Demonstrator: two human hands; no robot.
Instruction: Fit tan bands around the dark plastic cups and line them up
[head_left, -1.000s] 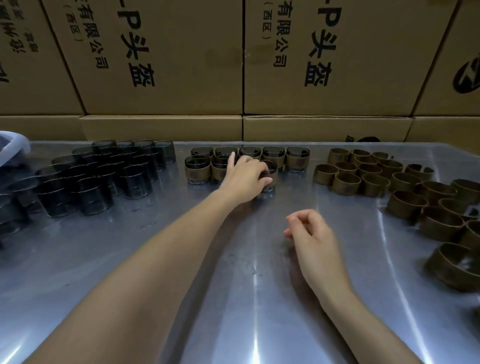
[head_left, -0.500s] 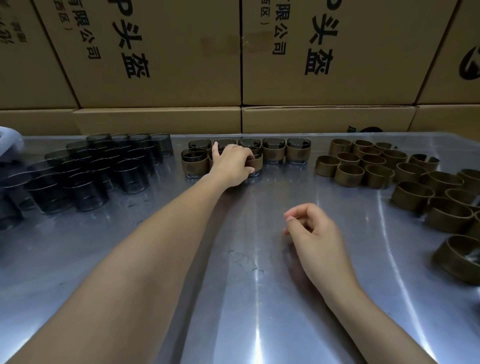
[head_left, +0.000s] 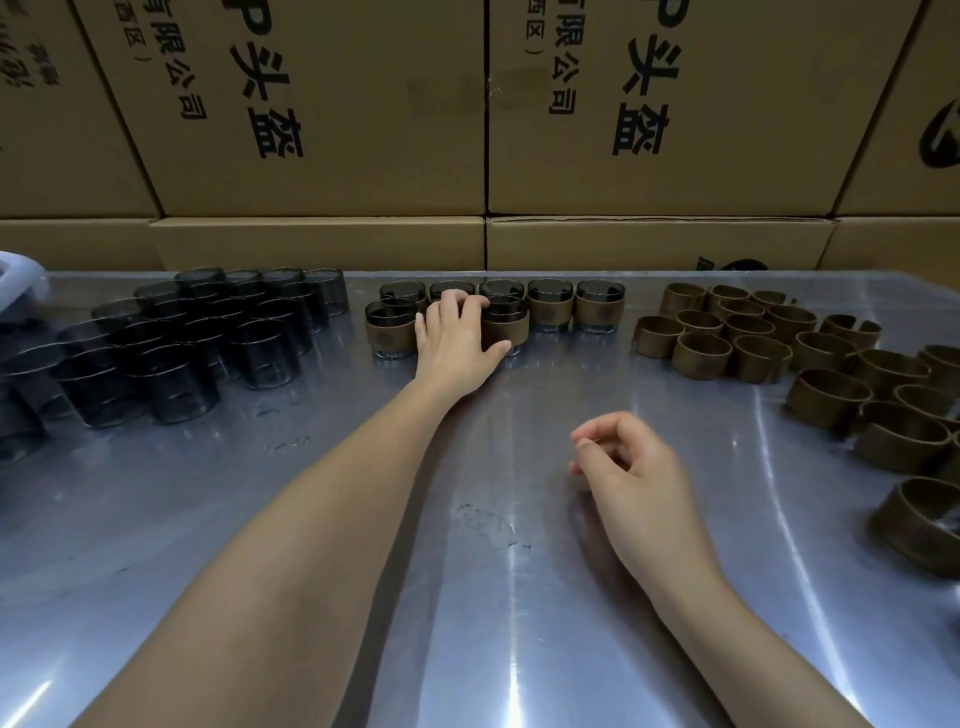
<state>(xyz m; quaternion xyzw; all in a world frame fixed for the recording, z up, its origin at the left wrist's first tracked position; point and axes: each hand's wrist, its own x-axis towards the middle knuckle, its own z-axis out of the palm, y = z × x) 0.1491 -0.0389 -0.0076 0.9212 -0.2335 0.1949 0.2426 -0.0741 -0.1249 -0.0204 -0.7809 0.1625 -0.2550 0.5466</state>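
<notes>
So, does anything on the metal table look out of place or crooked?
Nothing looks damaged or spilled. The loose tan bands on the right lie scattered rather than in rows. The left hand rests among the banded dark cups, so that part of the front row is hidden.

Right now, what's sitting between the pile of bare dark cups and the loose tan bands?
In the head view, the banded cups stand between the bare dark cups and the loose tan bands, with the left hand resting among them.
</notes>
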